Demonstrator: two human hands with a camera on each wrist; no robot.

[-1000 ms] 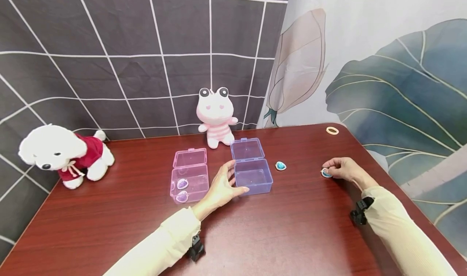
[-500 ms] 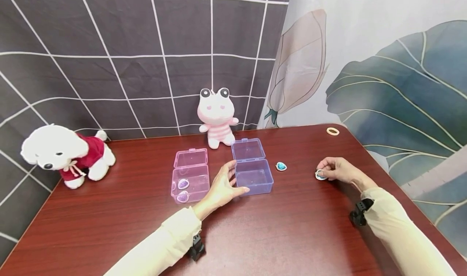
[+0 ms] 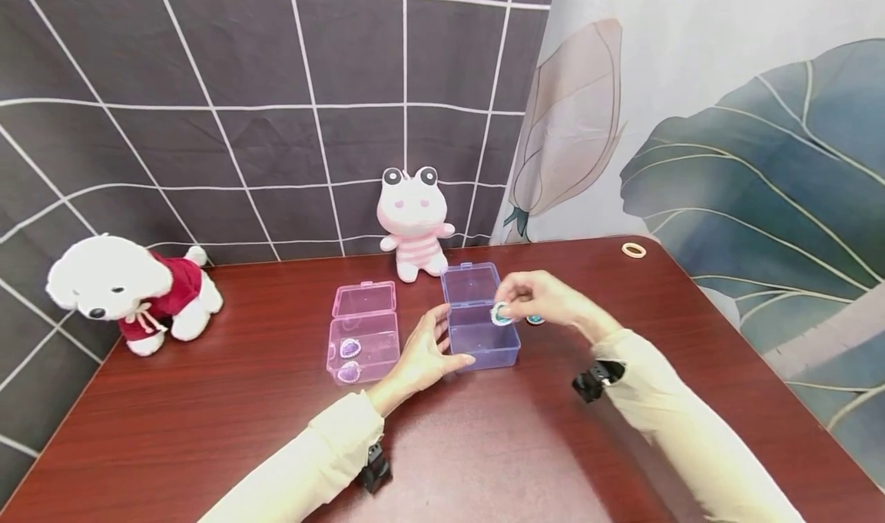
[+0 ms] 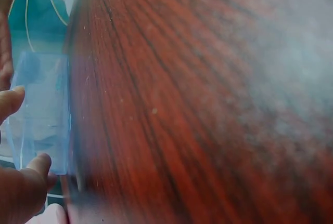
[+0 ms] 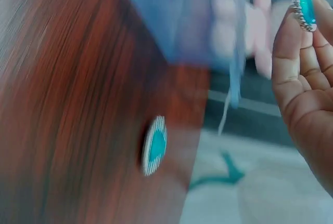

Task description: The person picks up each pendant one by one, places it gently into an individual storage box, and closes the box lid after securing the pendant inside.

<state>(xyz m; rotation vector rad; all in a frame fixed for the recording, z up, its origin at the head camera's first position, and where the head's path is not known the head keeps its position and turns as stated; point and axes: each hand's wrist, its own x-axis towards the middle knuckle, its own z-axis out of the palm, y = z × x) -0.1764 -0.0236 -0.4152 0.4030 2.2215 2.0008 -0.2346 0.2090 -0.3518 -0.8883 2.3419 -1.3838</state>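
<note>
My left hand holds the left end of an open-lidded blue plastic box, its thumb at the front wall and fingers at the left side. My right hand pinches a blue gem ornament with a pale beaded rim over the box. In the right wrist view that gem is between thumb and fingertips. A second blue gem ornament lies on the table, right of the box, and is partly hidden by the right hand in the head view.
Left of the blue box stands a pink plastic box, lid open, with two purple gem ornaments inside. A pink-and-white frog plush sits behind the boxes. A white dog plush is at far left, a pale ring at back right.
My right hand has lifted the blue gem off the table's right side and carried it left to above the blue box. My left hand has stayed at the box.
</note>
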